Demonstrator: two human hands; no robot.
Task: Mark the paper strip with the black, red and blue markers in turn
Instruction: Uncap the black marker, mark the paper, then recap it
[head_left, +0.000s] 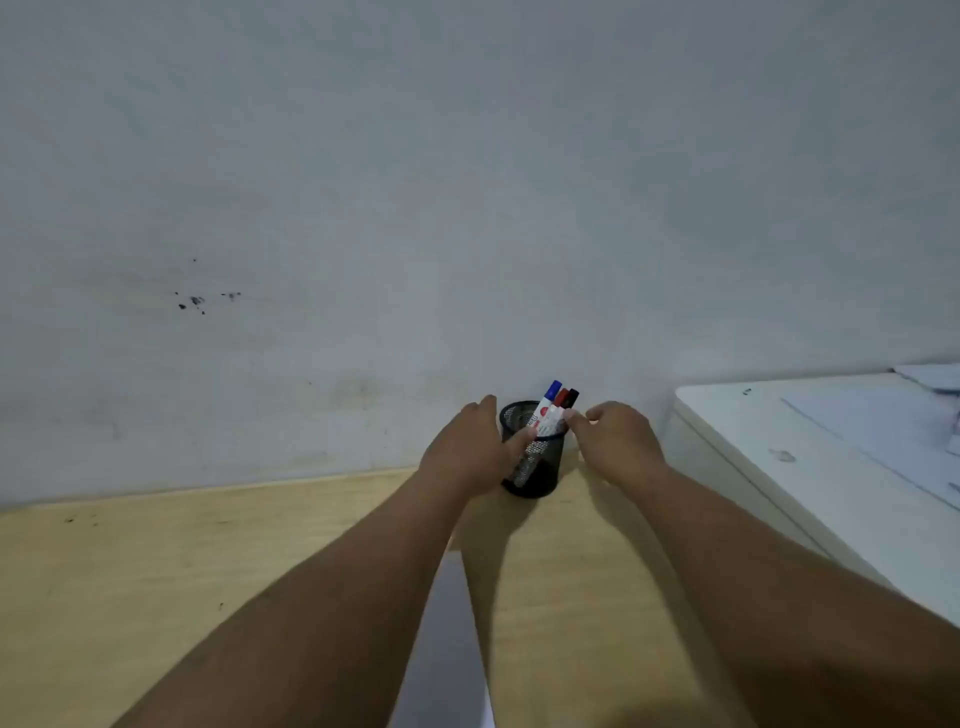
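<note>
With the left hand (467, 447) steadying the mesh cup (535, 467), its fingers wrapped round it, the right hand's (618, 441) open fingers should pinch only the black marker (571, 397) at the cup's 1 o'clock.

Two bare forearms, no sleeves; left hand (470, 447) and right hand (618, 441) without rings, watch, gloves.

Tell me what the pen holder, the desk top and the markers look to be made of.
Pen holder: black metal mesh, seemingly; the markers show through its fine grid. Desk top: pale wood or wood-look laminate, matte, with faint grain; which one is unclear. Markers: probably smooth plastic, white barrels with blue, red and black caps.
</note>
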